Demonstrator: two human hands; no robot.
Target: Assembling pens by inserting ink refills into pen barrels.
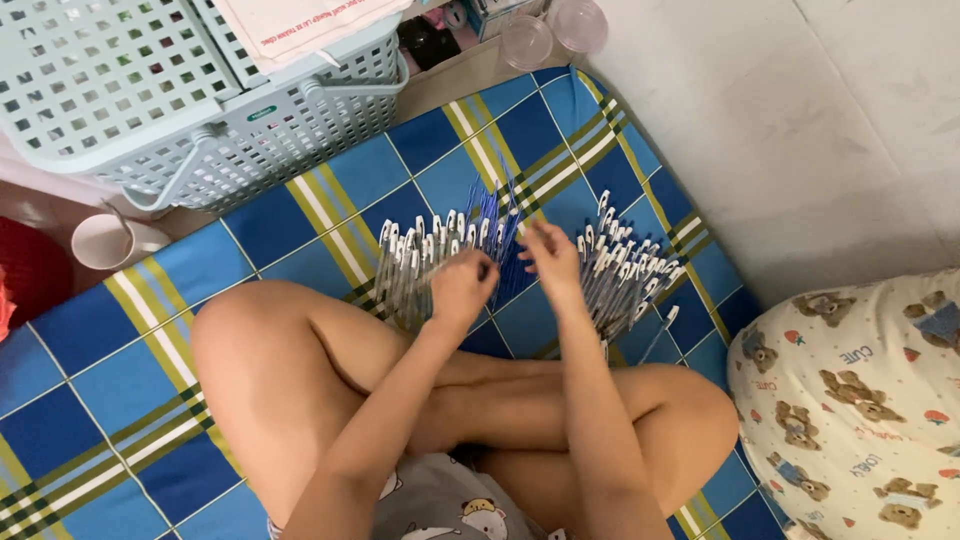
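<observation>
I sit cross-legged on a blue, yellow and white checked mat (300, 220). In front of my knees lies a left pile of clear pen barrels with white caps (415, 255), a middle bunch of thin blue refills (497, 215) and a right pile of capped pens (625, 270). My left hand (462, 285) is curled over the edge of the left pile, fingers closed on what looks like a pen. My right hand (550, 255) rests between the blue refills and the right pile, its fingertips pinching something thin; I cannot make out what.
Pale green plastic baskets (200, 110) stand at the mat's far left corner. A white cup (103, 240) sits beside them, and two clear cups (550, 35) at the far edge. A bear-print pillow (860, 400) lies at my right. A white tiled floor (800, 120) borders the mat.
</observation>
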